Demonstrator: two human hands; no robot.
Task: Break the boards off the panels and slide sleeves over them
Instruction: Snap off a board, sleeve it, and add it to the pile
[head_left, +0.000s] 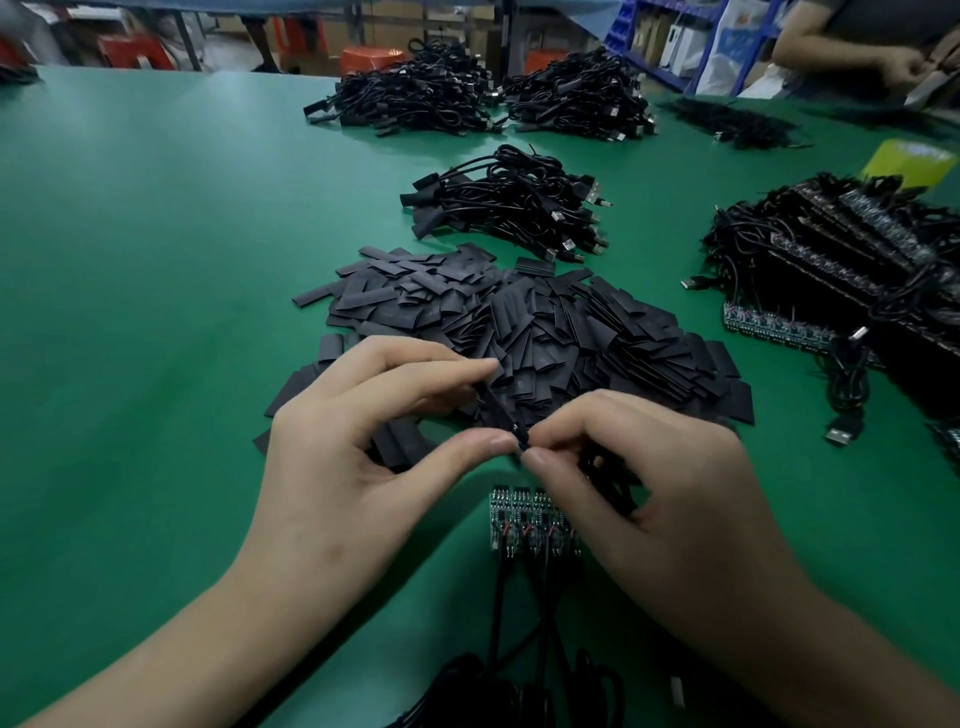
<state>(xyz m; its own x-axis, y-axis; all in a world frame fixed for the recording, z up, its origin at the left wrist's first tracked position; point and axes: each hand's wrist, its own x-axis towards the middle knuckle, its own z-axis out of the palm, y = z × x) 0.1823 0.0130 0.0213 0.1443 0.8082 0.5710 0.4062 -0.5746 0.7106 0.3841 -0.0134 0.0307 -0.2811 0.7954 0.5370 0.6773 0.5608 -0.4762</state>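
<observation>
- The left hand (343, 441) pinched a black sleeve (496, 402) between thumb and forefinger, one at each end, holding it slanted above the table (156, 260).
- The right hand (649, 488) pinched a small dark piece, judged to be a board (519, 440), at the sleeve's lower mouth. Most of it was hidden by the fingertips, with dark cable bunched under the curled fingers.
- The sleeve looked light, thin and pressed flat. It would probably need a squeeze on its edges to open the mouth, and a hard pinch across the faces would close it.
- The board seemed stiff, light and fragile at its soldered wires, so it was best held by its bare edges.
- A short panel (524, 519) of unbroken boards lay directly below the hands, its cables trailing toward the person.
- Just beyond the hands spread the sleeve pile (519, 322), and a bundle of sleeved cables (509, 202) lay farther back.
- To the right sat stacked panels (857, 249) and a loose USB cable (847, 384), both well apart from the hands.
- Nothing blocked the hands, though the trailing cables could snag.
</observation>
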